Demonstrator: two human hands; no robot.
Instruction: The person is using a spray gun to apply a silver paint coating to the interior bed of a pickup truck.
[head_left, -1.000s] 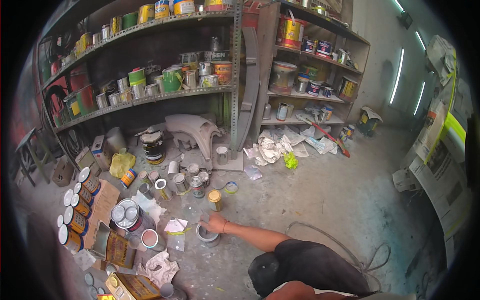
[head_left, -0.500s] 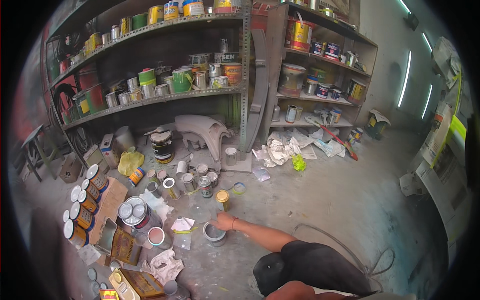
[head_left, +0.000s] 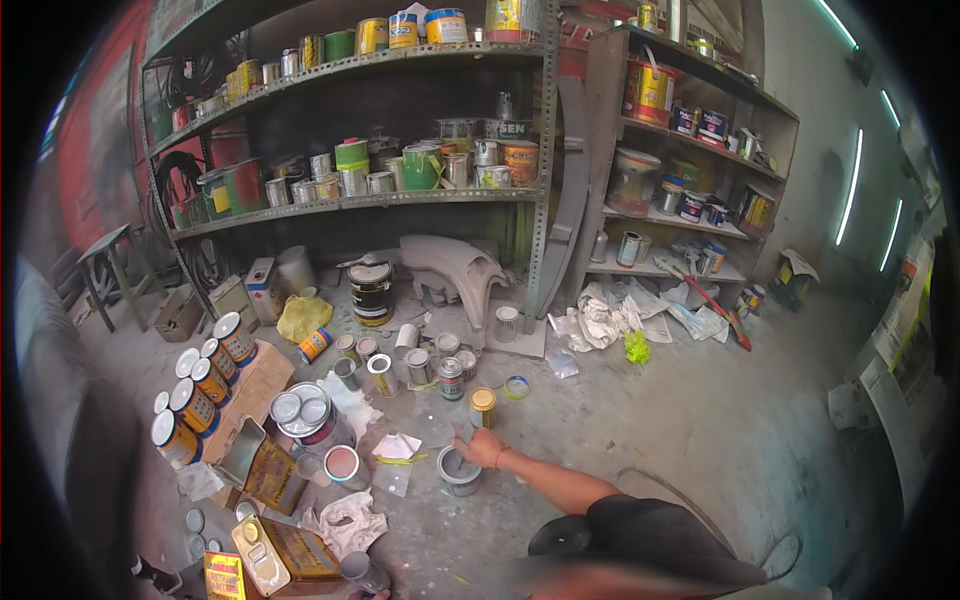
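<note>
My right hand reaches in from the right, over the rim of an open can of grey paint on the floor. Its fingers are pinched together; whatever they hold is too small to name. Just behind it stands a small can with a gold lid. At the lower edge, fingertips of my left hand show against a dark grey cup; the rest of that hand is cut off. A blurred forearm crosses the bottom of the view. Left of the paint can lies a white paper.
Rectangular thinner tins, an open can of pinkish paint and a crumpled cloth stand or lie to the left. Several small cans sit ahead. Shelves of paint cans line the back. A hose curves at the right.
The view has swung left, so everything sits further right in the picture. My left fingertips now show at the grey cup. My right hand stays over the grey paint can.
</note>
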